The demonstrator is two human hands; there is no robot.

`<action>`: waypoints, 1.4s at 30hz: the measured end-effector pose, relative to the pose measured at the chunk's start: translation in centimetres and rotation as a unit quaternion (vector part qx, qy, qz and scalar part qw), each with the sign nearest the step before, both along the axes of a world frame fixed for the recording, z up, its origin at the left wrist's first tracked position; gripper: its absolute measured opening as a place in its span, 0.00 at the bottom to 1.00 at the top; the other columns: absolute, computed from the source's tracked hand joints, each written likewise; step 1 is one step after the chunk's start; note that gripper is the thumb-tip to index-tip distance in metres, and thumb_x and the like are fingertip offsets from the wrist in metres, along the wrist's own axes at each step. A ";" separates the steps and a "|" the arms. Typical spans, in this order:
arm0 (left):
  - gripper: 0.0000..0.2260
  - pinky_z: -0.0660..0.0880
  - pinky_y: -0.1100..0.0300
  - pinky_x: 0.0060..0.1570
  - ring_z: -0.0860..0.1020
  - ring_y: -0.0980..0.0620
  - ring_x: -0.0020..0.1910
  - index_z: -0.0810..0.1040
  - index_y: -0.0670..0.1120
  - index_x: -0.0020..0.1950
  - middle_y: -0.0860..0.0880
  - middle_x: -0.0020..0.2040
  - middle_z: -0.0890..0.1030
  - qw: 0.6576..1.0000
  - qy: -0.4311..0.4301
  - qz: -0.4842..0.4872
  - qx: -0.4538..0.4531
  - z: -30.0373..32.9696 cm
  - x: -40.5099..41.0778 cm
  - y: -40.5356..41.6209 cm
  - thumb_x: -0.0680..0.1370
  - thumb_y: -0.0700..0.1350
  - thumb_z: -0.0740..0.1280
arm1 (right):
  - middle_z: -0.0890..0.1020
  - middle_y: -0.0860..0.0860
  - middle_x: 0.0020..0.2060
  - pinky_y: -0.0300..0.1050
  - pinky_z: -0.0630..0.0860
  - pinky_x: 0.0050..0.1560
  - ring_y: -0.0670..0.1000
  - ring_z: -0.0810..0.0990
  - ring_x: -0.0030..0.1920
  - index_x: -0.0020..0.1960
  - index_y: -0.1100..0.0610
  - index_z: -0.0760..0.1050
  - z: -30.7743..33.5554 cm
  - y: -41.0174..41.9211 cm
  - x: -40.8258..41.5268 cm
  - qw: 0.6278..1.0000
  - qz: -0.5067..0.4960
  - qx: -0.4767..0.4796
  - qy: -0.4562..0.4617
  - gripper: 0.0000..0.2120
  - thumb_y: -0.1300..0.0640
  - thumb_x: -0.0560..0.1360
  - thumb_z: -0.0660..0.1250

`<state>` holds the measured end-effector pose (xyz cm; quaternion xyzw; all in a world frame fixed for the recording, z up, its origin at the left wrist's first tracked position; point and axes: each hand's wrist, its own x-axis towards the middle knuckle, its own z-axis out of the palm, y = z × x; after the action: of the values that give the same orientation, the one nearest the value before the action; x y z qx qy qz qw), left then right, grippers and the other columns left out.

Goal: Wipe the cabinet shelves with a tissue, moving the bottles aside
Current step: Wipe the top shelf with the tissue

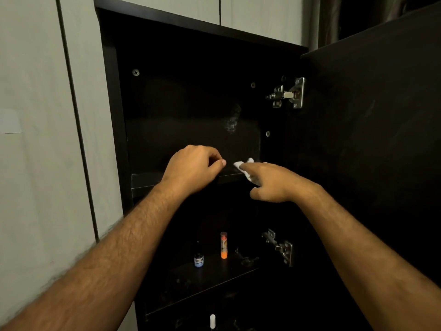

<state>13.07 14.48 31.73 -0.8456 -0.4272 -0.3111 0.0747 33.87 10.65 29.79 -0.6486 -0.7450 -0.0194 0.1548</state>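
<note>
Dim, dark cabinet (191, 103) interior; wide-angle bending at edges.

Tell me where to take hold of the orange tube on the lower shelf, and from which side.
Grip the orange tube round its middle, coming from the front. It stands upright and slender near the lower shelf front edge, so a low or top push would likely tip it. The small dark bottle stands apart on its left, leaving finger room.
</note>
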 end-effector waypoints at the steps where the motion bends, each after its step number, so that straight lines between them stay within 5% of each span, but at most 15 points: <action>1: 0.11 0.74 0.60 0.48 0.76 0.62 0.44 0.79 0.56 0.57 0.61 0.44 0.77 1.000 0.001 -0.004 0.002 -0.1 -0.2 0.2 0.80 0.58 0.62 | 0.60 0.54 0.77 0.47 0.67 0.67 0.56 0.62 0.75 0.79 0.49 0.55 0.1 -0.1 0.7 1.000 -0.022 -0.011 -0.005 0.38 0.56 0.74 0.69; 4: 0.12 0.75 0.58 0.49 0.77 0.60 0.46 0.79 0.55 0.57 0.60 0.45 0.78 1.000 0.004 -0.009 0.007 -0.1 -0.3 0.5 0.80 0.58 0.62 | 0.50 0.57 0.79 0.52 0.64 0.71 0.59 0.55 0.78 0.79 0.49 0.53 1.5 0.9 1.1 0.993 -0.084 -0.076 -0.021 0.39 0.56 0.73 0.70; 6: 0.12 0.75 0.58 0.48 0.77 0.60 0.45 0.79 0.55 0.57 0.60 0.44 0.78 1.000 0.007 -0.010 0.001 0.1 -0.2 0.6 0.80 0.58 0.62 | 0.48 0.57 0.79 0.51 0.68 0.69 0.58 0.60 0.76 0.79 0.48 0.52 2.1 1.9 -0.5 0.991 -0.093 -0.095 -0.023 0.42 0.54 0.72 0.71; 8: 0.11 0.74 0.58 0.46 0.76 0.60 0.44 0.79 0.55 0.57 0.59 0.43 0.78 1.000 0.001 -0.013 -0.003 0.2 0.0 0.7 0.80 0.57 0.62 | 0.57 0.57 0.78 0.46 0.76 0.59 0.53 0.74 0.65 0.78 0.46 0.52 2.1 2.7 -1.9 0.995 -0.059 -0.083 -0.016 0.44 0.54 0.69 0.71; 10: 0.11 0.76 0.57 0.48 0.77 0.60 0.45 0.79 0.55 0.57 0.59 0.45 0.79 1.000 0.000 -0.021 -0.014 0.1 0.0 0.9 0.80 0.57 0.62 | 0.68 0.55 0.72 0.41 0.76 0.46 0.46 0.78 0.51 0.79 0.46 0.51 1.5 2.7 -2.4 0.997 -0.022 -0.073 -0.018 0.45 0.53 0.69 0.72; 15: 0.12 0.74 0.59 0.49 0.77 0.59 0.49 0.78 0.54 0.59 0.57 0.50 0.80 0.997 -0.012 -0.043 -0.069 -0.2 -0.3 1.7 0.80 0.56 0.62 | 0.52 0.53 0.79 0.50 0.69 0.69 0.55 0.62 0.75 0.79 0.46 0.49 1.9 1.8 -0.4 0.987 -0.104 -0.112 -0.045 0.46 0.55 0.70 0.73; 18: 0.12 0.75 0.56 0.51 0.77 0.58 0.49 0.78 0.54 0.59 0.57 0.50 0.79 0.995 -0.045 -0.041 -0.078 -0.4 -0.3 1.8 0.80 0.56 0.62 | 0.58 0.56 0.77 0.46 0.75 0.54 0.54 0.73 0.63 0.77 0.50 0.56 3.5 2.7 -1.2 0.970 -0.156 -0.176 -0.057 0.43 0.56 0.69 0.75; 24: 0.10 0.77 0.52 0.53 0.76 0.58 0.47 0.78 0.54 0.59 0.56 0.48 0.78 0.992 -0.079 -0.021 -0.095 -0.2 -0.2 1.8 0.81 0.53 0.61 | 0.65 0.50 0.74 0.50 0.69 0.67 0.55 0.66 0.72 0.78 0.49 0.53 3.2 3.9 -3.4 0.984 -0.064 -0.162 -0.026 0.52 0.48 0.63 0.80; 28: 0.09 0.76 0.49 0.56 0.76 0.57 0.48 0.78 0.55 0.57 0.56 0.47 0.78 0.992 -0.083 -0.017 -0.093 -0.3 -0.2 1.8 0.81 0.52 0.60 | 0.57 0.46 0.78 0.55 0.59 0.75 0.52 0.57 0.77 0.79 0.46 0.48 2.5 2.7 -1.6 0.988 -0.018 -0.156 0.003 0.57 0.44 0.61 0.80; 33: 0.09 0.76 0.48 0.56 0.77 0.56 0.49 0.78 0.54 0.58 0.56 0.48 0.78 0.991 -0.083 -0.017 -0.105 -0.2 -0.2 1.7 0.82 0.51 0.60 | 0.50 0.47 0.80 0.62 0.53 0.75 0.55 0.49 0.79 0.79 0.46 0.49 4.6 2.9 -1.0 0.963 -0.143 -0.226 -0.038 0.63 0.27 0.53 0.72; 36: 0.09 0.76 0.48 0.57 0.77 0.55 0.50 0.77 0.54 0.58 0.55 0.50 0.78 0.989 -0.084 -0.020 -0.120 0.0 -0.2 1.6 0.82 0.51 0.60 | 0.54 0.50 0.79 0.61 0.56 0.75 0.56 0.53 0.78 0.80 0.48 0.49 4.5 3.8 -2.8 0.963 -0.120 -0.235 -0.044 0.69 0.20 0.46 0.65; 42: 0.08 0.73 0.45 0.61 0.76 0.55 0.50 0.77 0.54 0.57 0.56 0.49 0.78 0.990 -0.087 -0.018 -0.114 -0.2 -0.2 1.7 0.81 0.51 0.60 | 0.50 0.48 0.80 0.62 0.50 0.76 0.53 0.47 0.79 0.80 0.44 0.44 3.5 2.3 -1.5 0.974 -0.075 -0.214 -0.025 0.71 0.18 0.45 0.67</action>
<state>12.90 16.19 31.55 -0.8260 -0.4492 -0.3341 -0.0653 32.33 12.91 33.34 -0.7202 -0.6845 0.1125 -0.0082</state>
